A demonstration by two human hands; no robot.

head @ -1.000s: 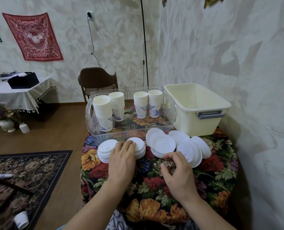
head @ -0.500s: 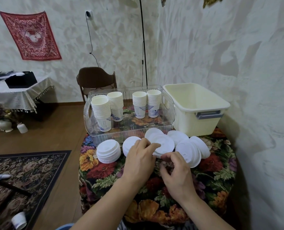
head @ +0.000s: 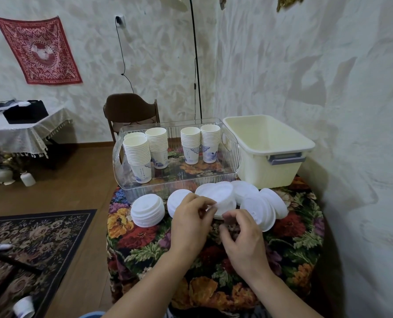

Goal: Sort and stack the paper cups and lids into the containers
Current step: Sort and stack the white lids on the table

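1. Pinching with thumb and fingertips, the left hand [head: 192, 220] is holding the near edge of the middle pile of lids [head: 218, 198], which is lying flat on the flowered tablecloth [head: 158, 244].
2. Just right of that pinch, the right hand [head: 241, 237] is hovering with curled fingers near the same pile's near rim; whether it is actually touching a lid, I cannot tell.
3. Left of the grip, a tidy lid stack [head: 147, 210] is sitting upright, with another smaller stack [head: 176, 199] partly hidden behind the left hand.
4. Right of the grip, more lids [head: 264, 210] are leaning on edge against each other, close to the right hand.
5. Beyond the grip, the clear tray [head: 233, 157] is already holding four columns of paper cups [head: 149, 150], so the cups appear sorted.
6. Beyond and to the right, the cream bin [head: 269, 152] is standing open, with nothing visible inside it; this is probably where the lids belong.
7. The right hand is nearer the bin, so carrying a gathered pile that way would likely fall to it.
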